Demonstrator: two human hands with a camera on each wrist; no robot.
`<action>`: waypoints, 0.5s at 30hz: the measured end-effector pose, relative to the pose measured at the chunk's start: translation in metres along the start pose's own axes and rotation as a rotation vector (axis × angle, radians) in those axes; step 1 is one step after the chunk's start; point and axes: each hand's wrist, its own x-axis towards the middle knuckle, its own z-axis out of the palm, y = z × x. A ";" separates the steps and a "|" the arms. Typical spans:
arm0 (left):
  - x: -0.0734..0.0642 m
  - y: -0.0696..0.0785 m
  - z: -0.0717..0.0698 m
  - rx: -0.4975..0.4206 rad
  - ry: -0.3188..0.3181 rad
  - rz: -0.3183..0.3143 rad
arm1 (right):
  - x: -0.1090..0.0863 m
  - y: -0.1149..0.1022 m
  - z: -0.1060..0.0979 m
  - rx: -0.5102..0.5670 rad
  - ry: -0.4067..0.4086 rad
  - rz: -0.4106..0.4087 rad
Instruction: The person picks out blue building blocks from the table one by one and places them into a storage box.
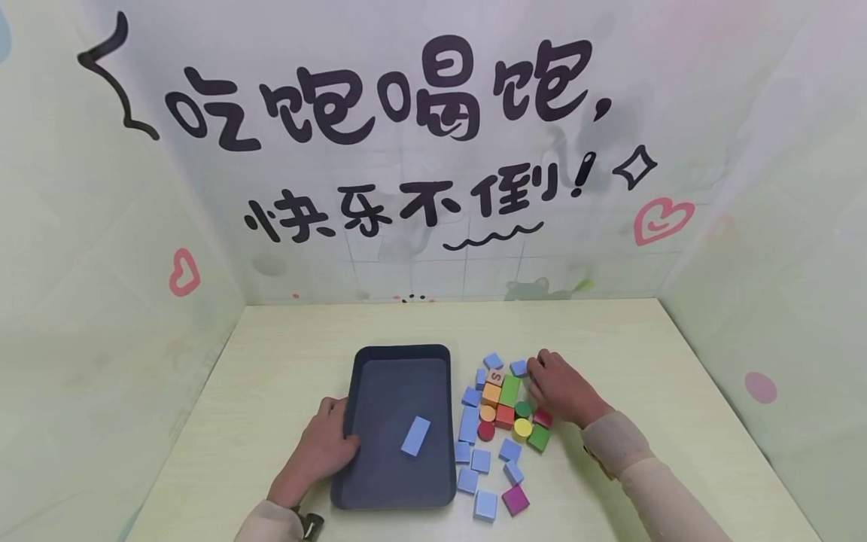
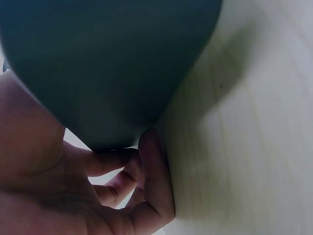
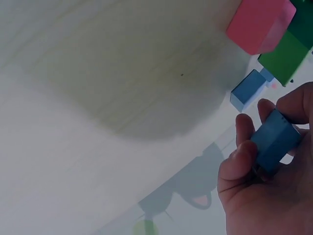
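A dark grey rectangular tray (image 1: 400,493) lies on the table with one blue block (image 1: 416,436) in it. My left hand (image 1: 323,444) grips the tray's left side, thumb at the rim; in the left wrist view the fingers (image 2: 155,181) curl against the tray's outer wall (image 2: 107,73). My right hand (image 1: 569,388) is at the far right of a group of coloured blocks. Seen from the right wrist, it pinches a small blue block (image 3: 275,139) between thumb and fingers. Another blue block (image 3: 248,90) and a pinkish-red block (image 3: 259,27) are near it.
Right of the tray lie several blue blocks (image 1: 485,506), a green block (image 1: 509,391), an orange block (image 1: 491,394), a red block (image 1: 504,417), a yellow round block (image 1: 521,430) and a purple block (image 1: 515,500). A printed backdrop (image 1: 433,278) stands behind the table.
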 end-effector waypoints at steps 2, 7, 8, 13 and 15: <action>0.000 0.000 0.000 0.001 0.000 -0.001 | 0.001 -0.001 -0.001 -0.009 0.014 -0.009; 0.000 0.000 0.000 -0.015 -0.002 -0.005 | 0.004 -0.008 -0.006 -0.018 0.030 -0.034; 0.000 0.000 0.000 -0.015 -0.003 -0.007 | 0.004 -0.010 -0.008 -0.016 0.029 -0.037; 0.000 0.000 0.000 -0.012 -0.005 -0.013 | 0.009 -0.019 -0.012 -0.011 0.011 -0.034; 0.000 0.000 0.000 -0.012 -0.005 -0.012 | 0.011 -0.023 -0.012 -0.014 0.009 -0.036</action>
